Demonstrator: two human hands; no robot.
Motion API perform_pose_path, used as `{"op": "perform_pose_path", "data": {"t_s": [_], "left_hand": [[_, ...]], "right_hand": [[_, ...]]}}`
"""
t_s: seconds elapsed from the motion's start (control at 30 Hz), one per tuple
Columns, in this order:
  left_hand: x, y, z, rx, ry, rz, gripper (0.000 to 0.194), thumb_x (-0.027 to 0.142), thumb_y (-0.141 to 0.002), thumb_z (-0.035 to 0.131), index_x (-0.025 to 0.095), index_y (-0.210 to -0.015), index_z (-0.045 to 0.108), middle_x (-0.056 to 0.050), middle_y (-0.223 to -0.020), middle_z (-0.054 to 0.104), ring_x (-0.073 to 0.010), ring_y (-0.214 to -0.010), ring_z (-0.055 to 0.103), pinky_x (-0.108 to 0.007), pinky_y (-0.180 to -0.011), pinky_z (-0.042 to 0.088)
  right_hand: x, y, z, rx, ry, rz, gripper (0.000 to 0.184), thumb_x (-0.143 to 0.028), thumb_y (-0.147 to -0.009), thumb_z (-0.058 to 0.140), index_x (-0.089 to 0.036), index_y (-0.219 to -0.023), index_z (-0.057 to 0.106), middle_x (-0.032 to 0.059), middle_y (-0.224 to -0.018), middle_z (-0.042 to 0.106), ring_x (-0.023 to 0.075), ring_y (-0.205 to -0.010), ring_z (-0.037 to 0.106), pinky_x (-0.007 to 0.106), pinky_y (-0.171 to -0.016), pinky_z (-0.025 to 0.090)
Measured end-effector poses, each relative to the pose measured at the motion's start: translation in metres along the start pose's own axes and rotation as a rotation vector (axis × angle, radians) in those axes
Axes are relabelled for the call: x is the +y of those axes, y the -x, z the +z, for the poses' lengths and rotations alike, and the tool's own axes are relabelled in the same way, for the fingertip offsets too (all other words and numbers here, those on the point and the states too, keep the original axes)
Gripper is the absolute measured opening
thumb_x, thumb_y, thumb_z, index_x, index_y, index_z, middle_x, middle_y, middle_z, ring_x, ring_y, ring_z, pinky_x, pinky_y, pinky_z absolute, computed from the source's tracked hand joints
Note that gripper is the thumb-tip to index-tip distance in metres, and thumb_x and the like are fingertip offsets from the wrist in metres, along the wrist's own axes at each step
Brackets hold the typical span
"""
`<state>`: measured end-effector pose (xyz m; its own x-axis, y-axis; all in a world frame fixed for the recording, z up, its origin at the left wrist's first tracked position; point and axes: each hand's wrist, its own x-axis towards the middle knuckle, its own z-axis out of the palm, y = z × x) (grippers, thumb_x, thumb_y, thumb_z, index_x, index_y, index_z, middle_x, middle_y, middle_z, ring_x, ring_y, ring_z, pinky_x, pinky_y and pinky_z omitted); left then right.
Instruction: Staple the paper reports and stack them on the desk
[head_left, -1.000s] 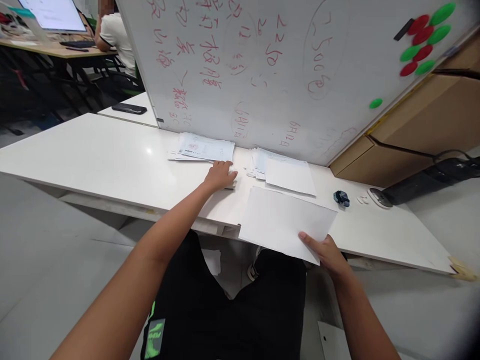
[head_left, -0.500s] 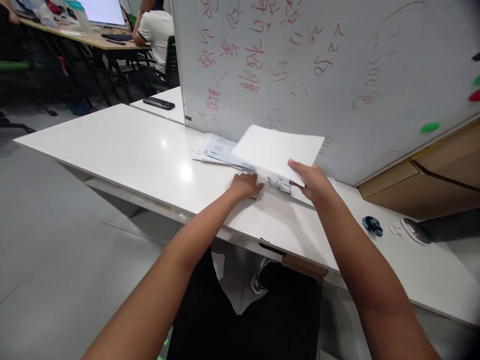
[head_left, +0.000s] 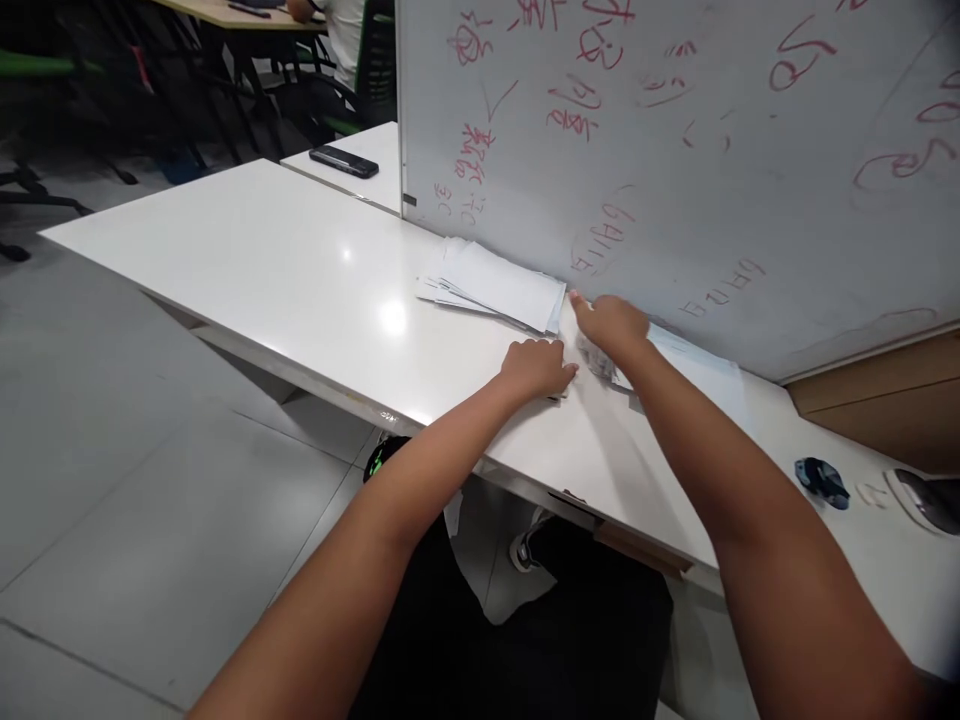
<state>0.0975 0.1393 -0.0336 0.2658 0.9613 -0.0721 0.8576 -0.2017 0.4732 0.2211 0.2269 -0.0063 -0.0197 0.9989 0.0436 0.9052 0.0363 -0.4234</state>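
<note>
My left hand (head_left: 536, 366) rests on the white table (head_left: 262, 260) near its front edge. Its fingers are curled down over a small thing I cannot make out. My right hand (head_left: 611, 325) hovers just behind it with the forefinger stretched to the right edge of the left paper stack (head_left: 491, 285). A blank white sheet lies on top of that stack. The hand holds nothing, and its lower fingers are smeared. Under my right forearm, a second stack of papers (head_left: 697, 365) lies against the foot of the whiteboard (head_left: 675, 150).
The whiteboard, covered in red writing, stands along the table's back. A black phone (head_left: 343, 161) lies on the table behind it. A small blue object (head_left: 821, 480) and a round grey thing (head_left: 926, 500) sit at the right. A person (head_left: 341, 20) sits at a far desk.
My right hand carried the white sheet from the table's front edge up and left, laid it on the left stack and let go. My left hand stayed in place.
</note>
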Motion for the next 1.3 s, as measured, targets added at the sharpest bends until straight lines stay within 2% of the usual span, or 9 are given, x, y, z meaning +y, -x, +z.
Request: {"op": "perform_pose_path", "data": {"t_s": [0.07, 0.17, 0.23, 0.37, 0.47, 0.57, 0.73, 1.0, 1.3], "left_hand": [[0.000, 0.000, 0.000, -0.003, -0.017, -0.006, 0.047, 0.051, -0.090, 0.036, 0.016, -0.115, 0.056, -0.015, -0.122, 0.062, -0.0316, -0.111, 0.056, -0.044, -0.089, 0.042], [0.000, 0.000, 0.000, 0.003, -0.023, -0.009, 0.048, 0.052, -0.090, 0.036, 0.017, -0.114, 0.057, -0.014, -0.120, 0.064, -0.0315, -0.109, 0.058, -0.043, -0.088, 0.043], [-0.001, 0.000, -0.001, 0.010, -0.018, -0.018, 0.048, 0.053, -0.089, 0.036, 0.018, -0.114, 0.057, -0.013, -0.119, 0.064, -0.0317, -0.107, 0.059, -0.043, -0.087, 0.043], [-0.001, -0.001, -0.002, 0.021, -0.011, -0.060, 0.046, 0.054, -0.088, 0.037, 0.022, -0.113, 0.058, -0.010, -0.117, 0.066, -0.0308, -0.105, 0.060, -0.042, -0.087, 0.044], [0.000, 0.000, -0.004, 0.021, -0.009, -0.084, 0.045, 0.056, -0.088, 0.037, 0.024, -0.113, 0.058, -0.007, -0.112, 0.068, -0.0286, -0.100, 0.062, -0.039, -0.084, 0.045], [0.000, 0.002, -0.006, 0.026, -0.003, -0.107, 0.045, 0.057, -0.087, 0.037, 0.026, -0.112, 0.058, -0.006, -0.108, 0.070, -0.0272, -0.098, 0.063, -0.036, -0.081, 0.046], [0.001, 0.003, -0.008, 0.036, 0.002, -0.134, 0.045, 0.059, -0.086, 0.038, 0.028, -0.110, 0.058, -0.004, -0.105, 0.070, -0.0261, -0.095, 0.063, -0.034, -0.078, 0.045], [0.004, 0.003, -0.010, 0.014, -0.026, -0.158, 0.045, 0.059, -0.087, 0.038, 0.028, -0.113, 0.058, -0.003, -0.107, 0.070, -0.0244, -0.095, 0.063, -0.032, -0.075, 0.045], [0.003, 0.000, -0.009, 0.020, -0.025, -0.155, 0.044, 0.058, -0.087, 0.037, 0.029, -0.112, 0.059, -0.002, -0.104, 0.070, -0.0231, -0.091, 0.063, -0.031, -0.073, 0.044]], "right_hand": [[0.034, 0.020, -0.019, 0.073, 0.206, -0.028, 0.057, -0.056, -0.091, 0.041, -0.008, -0.116, 0.059, 0.0213, -0.113, 0.063, 0.0365, -0.116, 0.054, 0.051, -0.095, 0.040], [0.095, 0.062, -0.038, 0.129, 0.312, -0.254, 0.054, -0.054, -0.090, 0.044, -0.018, -0.130, 0.052, 0.0163, -0.130, 0.056, 0.0332, -0.121, 0.050, 0.049, -0.099, 0.040], [0.134, 0.090, -0.040, 0.132, 0.318, -0.314, 0.059, -0.056, -0.088, 0.046, -0.021, -0.136, 0.046, 0.0134, -0.141, 0.048, 0.0321, -0.130, 0.043, 0.049, -0.104, 0.035], [0.183, 0.121, -0.025, 0.162, 0.269, -0.227, 0.069, -0.059, -0.085, 0.049, -0.021, -0.142, 0.037, 0.0126, -0.149, 0.039, 0.0309, -0.137, 0.034, 0.051, -0.108, 0.028], [0.190, 0.118, -0.017, 0.209, 0.226, -0.180, 0.053, -0.048, -0.091, 0.044, -0.020, -0.136, 0.046, 0.0122, -0.145, 0.044, 0.0286, -0.134, 0.038, 0.050, -0.109, 0.027], [0.184, 0.103, -0.023, 0.217, 0.218, -0.203, 0.043, -0.041, -0.093, 0.039, -0.019, -0.127, 0.055, 0.0121, -0.136, 0.054, 0.0284, -0.125, 0.047, 0.046, -0.103, 0.035], [0.178, 0.089, -0.033, 0.250, 0.143, -0.093, 0.046, -0.046, -0.096, 0.029, -0.022, -0.111, 0.065, 0.0115, -0.108, 0.067, 0.0288, -0.101, 0.057, 0.042, -0.085, 0.043], [0.189, 0.093, -0.023, 0.312, 0.086, -0.146, 0.045, -0.053, -0.088, 0.048, -0.022, -0.116, 0.064, 0.0103, -0.121, 0.064, 0.0294, -0.108, 0.054, 0.043, -0.093, 0.038], [0.189, 0.094, -0.024, 0.318, 0.066, -0.152, 0.047, -0.056, -0.085, 0.053, -0.021, -0.115, 0.065, 0.0103, -0.123, 0.063, 0.0311, -0.110, 0.053, 0.044, -0.094, 0.038]]}}
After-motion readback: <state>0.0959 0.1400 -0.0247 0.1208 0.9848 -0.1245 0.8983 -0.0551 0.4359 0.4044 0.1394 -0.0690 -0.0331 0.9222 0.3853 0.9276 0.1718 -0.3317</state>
